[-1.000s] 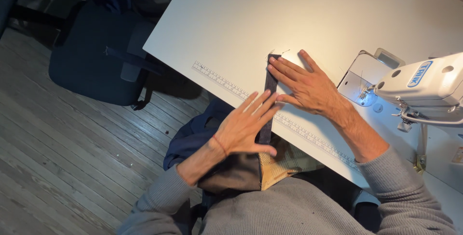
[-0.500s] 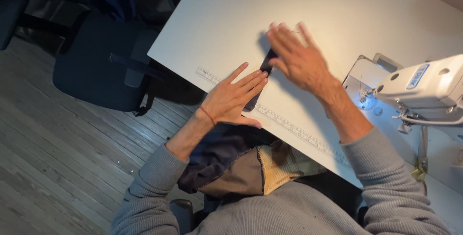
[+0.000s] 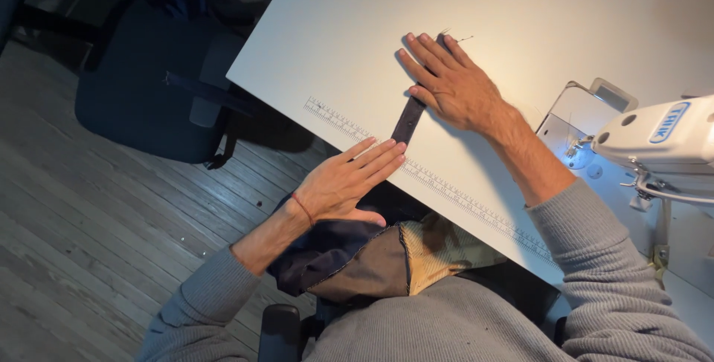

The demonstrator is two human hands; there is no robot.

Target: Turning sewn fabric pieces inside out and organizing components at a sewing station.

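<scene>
Head cam, looking down at a white sewing table [image 3: 520, 5]. A narrow dark fabric strip [image 3: 408, 118] lies flat on the top, running from the near edge, across the printed ruler scale [image 3: 446, 187], up toward the middle of the table.

Right hand [image 3: 452, 83] is open, fingers spread, palm down on the far end of the strip, covering most of that end; a bit of loose thread shows just past the fingertips. Left hand [image 3: 343, 181] is open too, fingers straight and together, lying flat at the table edge w/ fingertips just beside the strip's near end, prob. touching it, hard to say from this angle.

Dark and tan fabric pieces [image 3: 387, 258] are bunched in the lap below the table edge. White sewing machine [image 3: 658, 135] stands at right, well apart from both hands. A dark office chair [image 3: 149, 94] sits on the wood floor to the left.
</scene>
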